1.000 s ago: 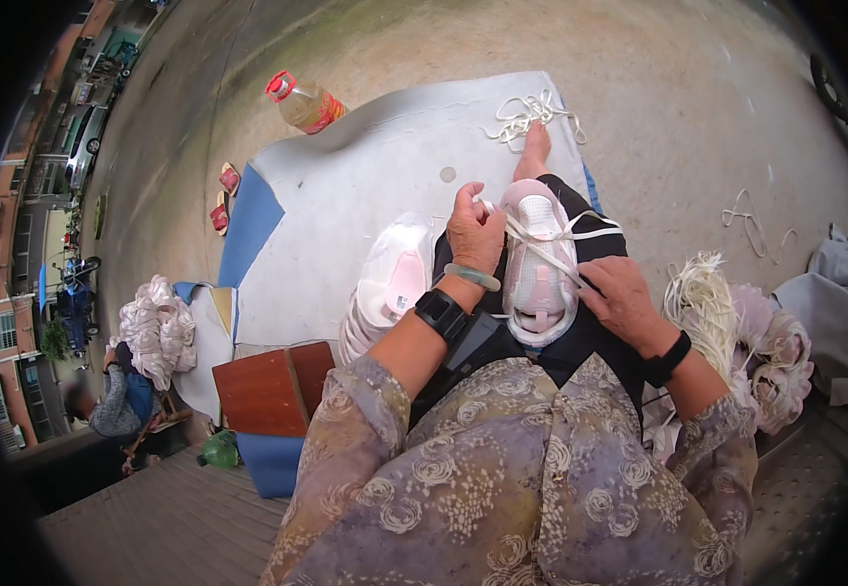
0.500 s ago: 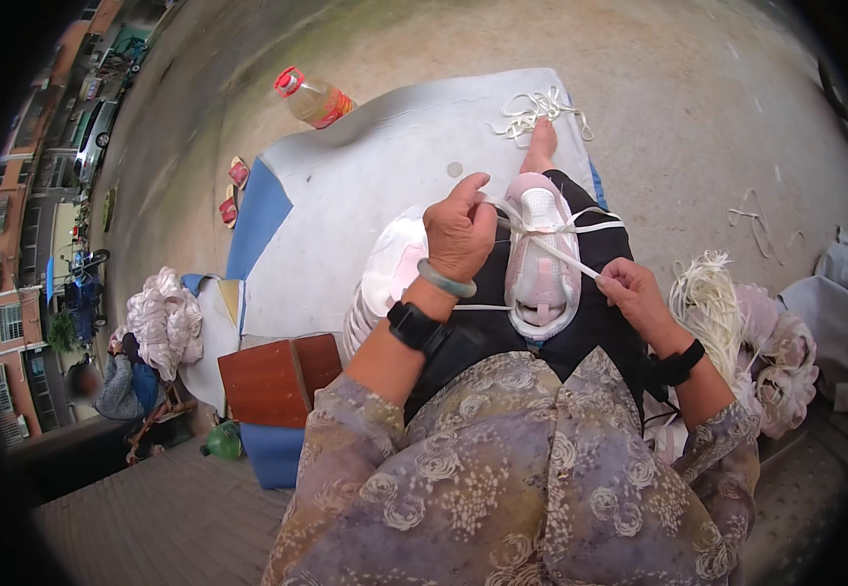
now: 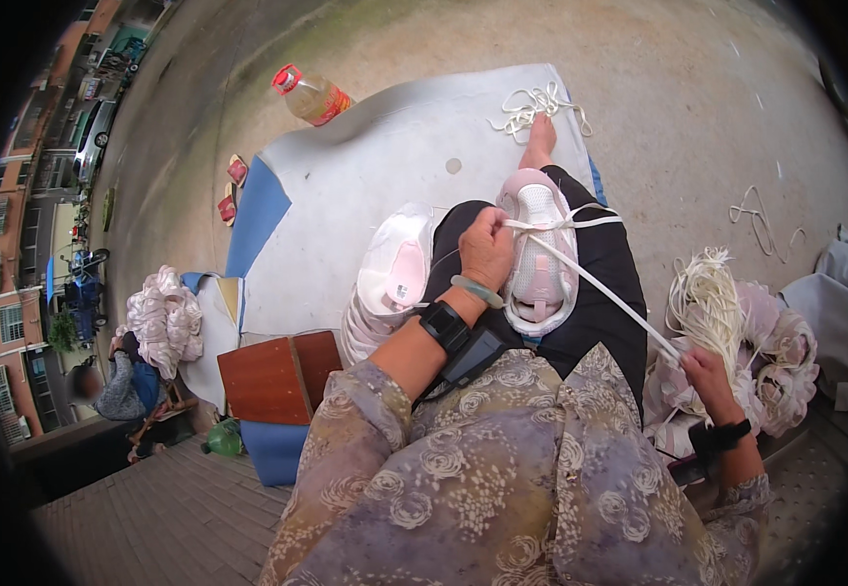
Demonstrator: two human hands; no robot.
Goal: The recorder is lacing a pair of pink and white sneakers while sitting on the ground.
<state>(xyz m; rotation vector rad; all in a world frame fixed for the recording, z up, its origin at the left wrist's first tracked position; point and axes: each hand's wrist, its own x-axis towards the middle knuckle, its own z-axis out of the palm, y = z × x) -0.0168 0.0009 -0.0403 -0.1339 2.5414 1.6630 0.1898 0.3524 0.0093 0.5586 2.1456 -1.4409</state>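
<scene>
A white and pink sneaker (image 3: 542,273) rests on my lap, its toe pointing away from me. White shoelace (image 3: 619,303) crosses its upper part and runs taut down to the right. My right hand (image 3: 710,379) is closed on that lace, well out beside the shoe. Against the shoe's left side, my left hand (image 3: 487,246) pinches the lace near the eyelets. Another lace length stretches right across my dark trouser leg. Left of my lap lies a stack of white shoes (image 3: 392,273) with pink insoles.
A white sheet (image 3: 346,195) covers the ground ahead, with a bottle (image 3: 311,96) at its far edge and loose laces (image 3: 533,105) by my foot. A lace bundle (image 3: 707,298) and pink-white shoes (image 3: 785,361) lie right. Wooden board (image 3: 272,379) at left; a person (image 3: 129,386) sits farther off.
My right hand has drawn the lace away, down and to the right, making it longer and taut. My left hand has moved down and right, against the shoe.
</scene>
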